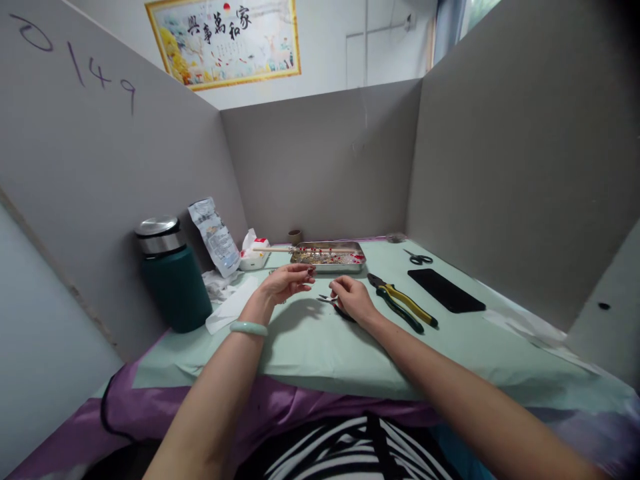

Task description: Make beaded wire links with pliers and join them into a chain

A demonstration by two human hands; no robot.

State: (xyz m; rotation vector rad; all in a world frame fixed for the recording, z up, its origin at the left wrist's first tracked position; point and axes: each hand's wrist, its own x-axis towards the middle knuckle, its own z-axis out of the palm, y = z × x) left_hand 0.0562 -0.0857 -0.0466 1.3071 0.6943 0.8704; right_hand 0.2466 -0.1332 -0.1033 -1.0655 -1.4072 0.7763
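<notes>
While your left hand (287, 281) is up in front of the metal tray (331, 271), its thumb and fingertips are pinched together on a tiny dark-reddish piece (311, 271), too small to make out, and here it is, just above the near edge of that tray. Over to your right hand (353, 299): fingers curled, thumb and forefinger drawn close, right over the dark-handled small pliers (343, 313), their slim tips pointing left and slightly parted. Whether that hand is clamped on the handles or on something finer, you can't tell from here; the fingers hide it.

Inside the tray, a scatter of gold-coloured and red bits, and across its back runs a wooden stick (273, 250) with red-beaded pieces along it, its left end jutting out beyond the rim. Just right of your right hand lie the big combination pliers (403, 303), green and yellow handles angled toward you. Beyond them, a black smartphone (446, 291), with scissors (421, 259) behind it. Out left on the green-covered bench (310, 360), a teal flask (176, 290) stands upright, a silvery pouch (215, 237) leans against the partition (125, 160), and a pale jade-green bangle (249, 328) circles your left wrist.
</notes>
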